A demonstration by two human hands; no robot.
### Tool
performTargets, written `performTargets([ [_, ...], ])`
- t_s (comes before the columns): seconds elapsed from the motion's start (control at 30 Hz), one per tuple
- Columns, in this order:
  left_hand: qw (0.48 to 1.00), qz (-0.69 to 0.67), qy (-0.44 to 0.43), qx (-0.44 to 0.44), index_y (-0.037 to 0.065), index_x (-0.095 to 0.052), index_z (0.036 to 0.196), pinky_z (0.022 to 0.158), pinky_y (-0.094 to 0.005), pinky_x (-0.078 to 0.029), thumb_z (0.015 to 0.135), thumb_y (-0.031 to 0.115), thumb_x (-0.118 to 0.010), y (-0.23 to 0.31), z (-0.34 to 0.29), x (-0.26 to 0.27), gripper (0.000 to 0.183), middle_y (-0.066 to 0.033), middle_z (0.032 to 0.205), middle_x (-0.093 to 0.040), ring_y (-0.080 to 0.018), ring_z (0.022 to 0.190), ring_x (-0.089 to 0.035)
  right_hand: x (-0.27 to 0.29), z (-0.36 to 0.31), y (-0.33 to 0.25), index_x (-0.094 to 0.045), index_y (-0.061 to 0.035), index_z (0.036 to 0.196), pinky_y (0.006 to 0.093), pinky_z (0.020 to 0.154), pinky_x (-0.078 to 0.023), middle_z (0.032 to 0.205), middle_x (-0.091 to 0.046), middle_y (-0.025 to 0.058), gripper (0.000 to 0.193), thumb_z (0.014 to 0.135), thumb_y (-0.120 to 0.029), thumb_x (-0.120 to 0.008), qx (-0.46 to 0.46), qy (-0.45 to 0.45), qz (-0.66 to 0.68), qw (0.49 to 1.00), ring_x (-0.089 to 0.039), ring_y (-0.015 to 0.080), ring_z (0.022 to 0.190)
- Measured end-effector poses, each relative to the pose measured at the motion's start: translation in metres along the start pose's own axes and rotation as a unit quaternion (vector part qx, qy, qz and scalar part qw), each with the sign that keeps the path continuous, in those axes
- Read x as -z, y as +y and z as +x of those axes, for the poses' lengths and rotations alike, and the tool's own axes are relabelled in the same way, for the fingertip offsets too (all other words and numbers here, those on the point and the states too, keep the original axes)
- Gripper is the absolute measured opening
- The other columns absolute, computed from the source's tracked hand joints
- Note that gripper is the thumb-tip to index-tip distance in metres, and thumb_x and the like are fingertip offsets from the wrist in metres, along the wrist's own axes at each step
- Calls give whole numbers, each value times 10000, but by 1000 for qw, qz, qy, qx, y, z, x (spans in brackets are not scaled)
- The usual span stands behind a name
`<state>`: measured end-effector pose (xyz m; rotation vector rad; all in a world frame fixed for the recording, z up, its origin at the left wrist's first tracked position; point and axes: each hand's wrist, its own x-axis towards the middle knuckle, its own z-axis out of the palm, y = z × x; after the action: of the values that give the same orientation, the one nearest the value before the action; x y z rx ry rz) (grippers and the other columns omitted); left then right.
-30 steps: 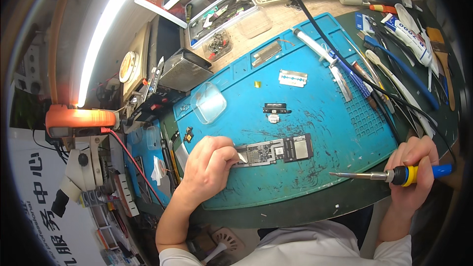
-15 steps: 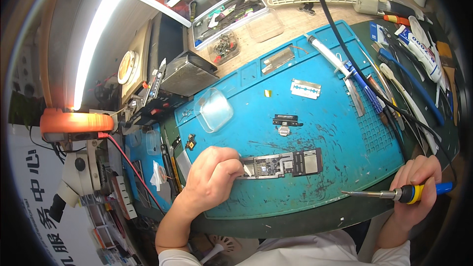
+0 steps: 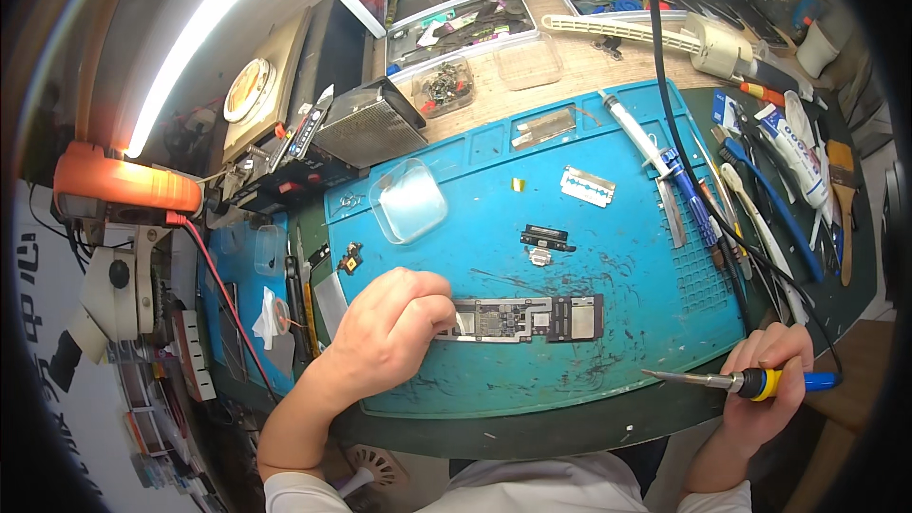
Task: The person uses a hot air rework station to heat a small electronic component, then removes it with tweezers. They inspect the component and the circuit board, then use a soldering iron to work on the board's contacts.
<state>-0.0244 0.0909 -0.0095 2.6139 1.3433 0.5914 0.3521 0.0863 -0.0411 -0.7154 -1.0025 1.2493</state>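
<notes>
A long, narrow circuit board [image 3: 518, 319] with dark and silver parts lies on the blue work mat [image 3: 494, 385]. At its left end is my left hand [image 3: 397, 328], closed, its fingertips pinched at the board's edge and partly hidden behind the knuckles. My right hand [image 3: 768, 375] grips a soldering iron [image 3: 760, 383] by its blue and yellow handle, near the mat's right front corner. The iron's pointed metal tip extends left, apart from the board. Beyond the board sit a small black part [image 3: 547, 237] and a silver connector [image 3: 540, 256].
A razor blade [image 3: 587, 186] and a clear plastic tray [image 3: 408, 204] rest on the mat. To the right lie a syringe [image 3: 631, 128], a blue brush [image 3: 774, 199] and several other tools. A black cable [image 3: 657, 47] hangs across the right side. An orange device [image 3: 128, 185] stands at left.
The whole view has shifted and tilted slightly. Both hands keep their places, the left at the board's end and the right around the soldering iron.
</notes>
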Motion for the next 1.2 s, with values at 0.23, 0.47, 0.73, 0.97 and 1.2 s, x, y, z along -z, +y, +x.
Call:
performTargets([
  [0.23, 1000, -10, 4, 2, 44, -568, 949, 722, -367, -492, 746, -20, -697, -1, 0, -1, 248, -91, 992, -612, -268, 802, -589, 0, 0, 0, -519, -18, 912, 252, 495, -484, 726, -513, 69, 343, 1056, -329, -517, 3, -3, -19, 1000, -517, 121, 550],
  [0.47, 1000, -21, 4, 4, 48, -546, 968, 734, -389, -505, 738, -82, -720, 0, -1, 0, 316, -116, 992, -621, -307, 846, -602, -1, 2, 0, -527, -16, 919, 251, 498, -460, 740, -515, 74, 322, 1053, -308, -511, 1, -2, -27, 1000, -515, 117, 558],
  [0.73, 999, 0, 32, -6, 54, -578, 1017, 744, -381, -515, 771, -2, -778, -1, -2, -4, 322, -99, 1008, -644, -287, 843, -635, 0, 2, 0, -539, -8, 928, 250, 500, -459, 742, -520, 76, 301, 1051, -282, -507, 1, 4, -33, 999, -523, 117, 565],
  [0.97, 999, 7, 38, -16, 57, -642, 1002, 711, -373, -540, 775, 80, -808, 1, -5, 3, 282, -71, 1008, -667, -263, 837, -665, -6, 3, -1, -566, -5, 901, 244, 491, -479, 715, -563, 96, 293, 1037, -257, -505, -8, 37, -55, 998, -553, 130, 552],
  [1.2, 998, 46, 7, -44, 57, -684, 1171, 786, -370, -560, 787, 168, -805, 12, -17, 13, 418, -67, 1089, -656, -251, 919, -667, -6, 4, -4, -605, -1, 896, 245, 511, -510, 735, -596, 89, 296, 1016, -266, -552, -34, 45, -69, 996, -618, 142, 566],
])
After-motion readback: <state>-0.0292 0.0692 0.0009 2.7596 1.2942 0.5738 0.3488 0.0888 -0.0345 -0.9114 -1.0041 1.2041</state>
